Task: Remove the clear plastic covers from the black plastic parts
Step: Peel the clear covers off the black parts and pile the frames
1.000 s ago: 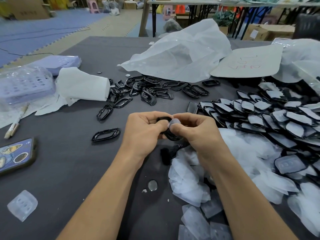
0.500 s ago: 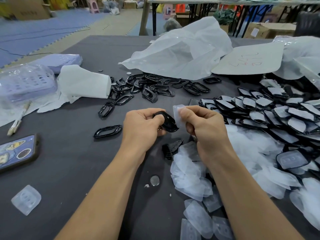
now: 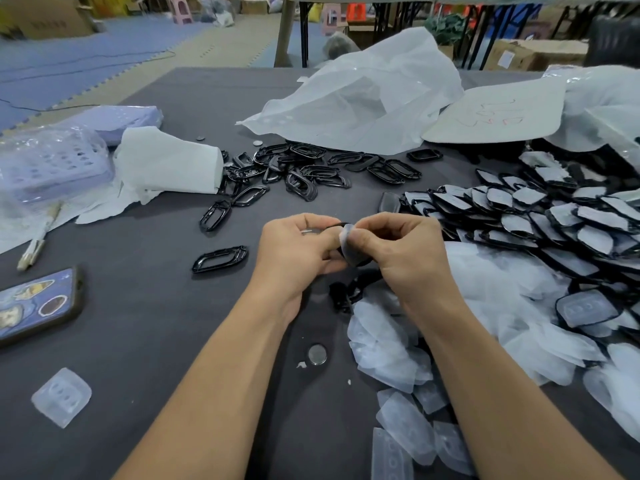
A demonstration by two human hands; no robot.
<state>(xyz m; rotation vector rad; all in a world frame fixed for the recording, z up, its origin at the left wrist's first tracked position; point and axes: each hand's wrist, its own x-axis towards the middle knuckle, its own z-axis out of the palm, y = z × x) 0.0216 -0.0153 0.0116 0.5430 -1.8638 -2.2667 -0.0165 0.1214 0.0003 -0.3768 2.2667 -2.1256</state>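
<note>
WORKTOP, FROM THE WEARER'S HEAD CAMERA: A person's 2 bare forearms reach across a dark grey worktop [image 3: 156,341]. Nearest the camera, a heap of loose clear covers [image 3: 391,355] spreads under and beside the right forearm. A small round metal disc [image 3: 317,354] lies between the arms. 1 stray clear piece [image 3: 61,396] sits at the lower left, near a phone [image 3: 38,303] in a patterned case.

At mid-worktop the 2 hands meet. The left hand [image 3: 298,247] has its fingers curled around a black part [image 3: 366,262]. The right hand [image 3: 401,254] pinches a clear cover [image 3: 347,241] between thumb and forefinger, and the cover lies against the part.

Just left of the hands lies 1 bare black frame [image 3: 220,259]. Further back, a loose heap of black frames [image 3: 304,168] covers the middle of the worktop. To the right, overlapping rows of covered black parts [image 3: 540,216] fan out towards the edge.

At the far left are a crumpled white paper [image 3: 169,164] and a lavender basket [image 3: 52,164] wrapped in plastic. At the back lie a white plastic bag [image 3: 363,98] and a pale board [image 3: 495,112] bearing red marks.
</note>
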